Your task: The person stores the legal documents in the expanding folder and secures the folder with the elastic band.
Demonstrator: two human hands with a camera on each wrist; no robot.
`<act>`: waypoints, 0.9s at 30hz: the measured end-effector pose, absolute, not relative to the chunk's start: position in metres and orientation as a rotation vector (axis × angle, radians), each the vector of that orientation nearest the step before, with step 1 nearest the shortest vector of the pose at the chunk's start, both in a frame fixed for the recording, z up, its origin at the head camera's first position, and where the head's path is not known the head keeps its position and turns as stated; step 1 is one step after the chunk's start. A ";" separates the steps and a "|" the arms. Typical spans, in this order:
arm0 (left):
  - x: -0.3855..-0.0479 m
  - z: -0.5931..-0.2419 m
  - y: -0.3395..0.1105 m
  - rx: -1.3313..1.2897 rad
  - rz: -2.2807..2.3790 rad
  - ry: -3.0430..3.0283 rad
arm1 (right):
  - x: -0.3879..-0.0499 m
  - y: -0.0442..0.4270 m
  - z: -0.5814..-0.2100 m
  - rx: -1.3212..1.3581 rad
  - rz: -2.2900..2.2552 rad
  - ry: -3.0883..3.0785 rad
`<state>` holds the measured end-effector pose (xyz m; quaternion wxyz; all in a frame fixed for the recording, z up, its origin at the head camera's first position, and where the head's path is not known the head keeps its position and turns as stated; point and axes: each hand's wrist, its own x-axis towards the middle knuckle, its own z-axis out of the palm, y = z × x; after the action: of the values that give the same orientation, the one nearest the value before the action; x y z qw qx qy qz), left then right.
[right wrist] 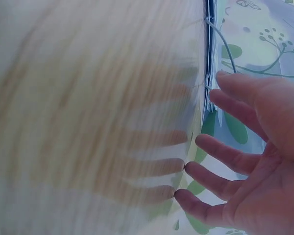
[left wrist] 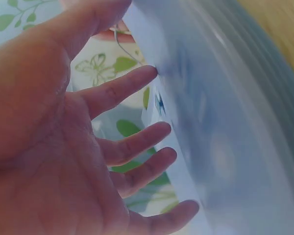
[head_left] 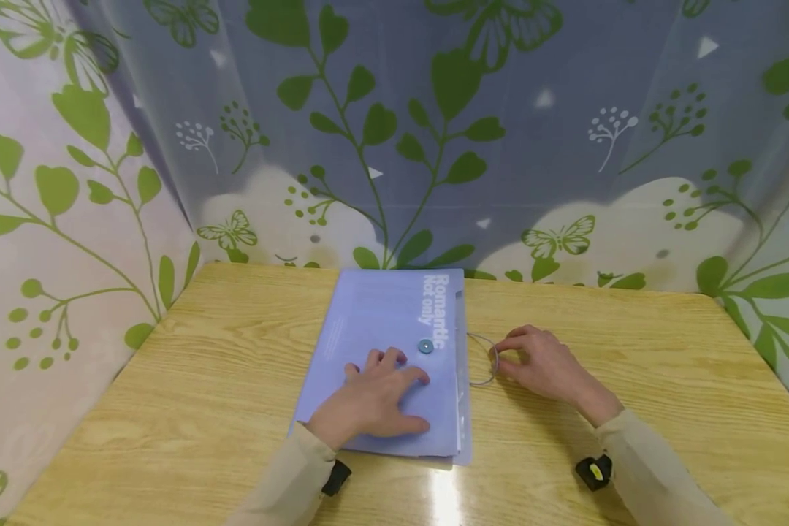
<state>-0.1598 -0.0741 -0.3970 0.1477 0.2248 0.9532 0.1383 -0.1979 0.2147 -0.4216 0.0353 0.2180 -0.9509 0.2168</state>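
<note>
A lavender plastic file folder [head_left: 381, 307] lies on the table, printed "Romantic Not only" in white. Near its right edge sits a round blue button [head_left: 425, 346]. From that same edge a thin elastic cord [head_left: 483, 337] sticks out in a loop. My left hand [head_left: 371, 402] rests on the cover with fingers spread; the left wrist view shows its fingertips against the folder's surface [left wrist: 220, 122]. To the right of the folder, my right hand [head_left: 549, 365] pinches the end of the cord loop between thumb and index finger, its other fingers spread by the tabletop.
The wooden table [head_left: 204, 380] extends on both sides of the folder. A patterned curtain [head_left: 394, 183] with leaves and butterflies hangs along the table's back edge and both sides. Dark straps circle each wrist.
</note>
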 end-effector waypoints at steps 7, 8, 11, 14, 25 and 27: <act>-0.158 -0.398 -0.082 0.611 0.373 2.747 | -0.199 0.210 -0.422 0.693 0.808 -2.873; -0.158 -0.399 -0.082 0.609 0.364 2.751 | -0.199 0.209 -0.422 0.694 0.827 -2.864; -0.158 -0.401 -0.080 0.603 0.326 2.771 | -0.200 0.206 -0.423 0.702 0.881 -2.833; -0.157 -0.402 -0.078 0.587 0.298 2.787 | -0.200 0.203 -0.424 0.713 0.922 -2.805; -0.154 -0.401 -0.076 0.528 0.250 2.778 | -0.203 0.190 -0.425 0.716 1.108 -2.762; -0.154 -0.400 -0.077 0.518 0.243 2.761 | -0.205 0.187 -0.426 0.718 1.126 -2.767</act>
<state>-0.1541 -0.0774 -0.4001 0.1603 0.1815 0.9665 0.0851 -0.2048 0.1873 -0.4263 0.0345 0.2335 -0.9001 0.3662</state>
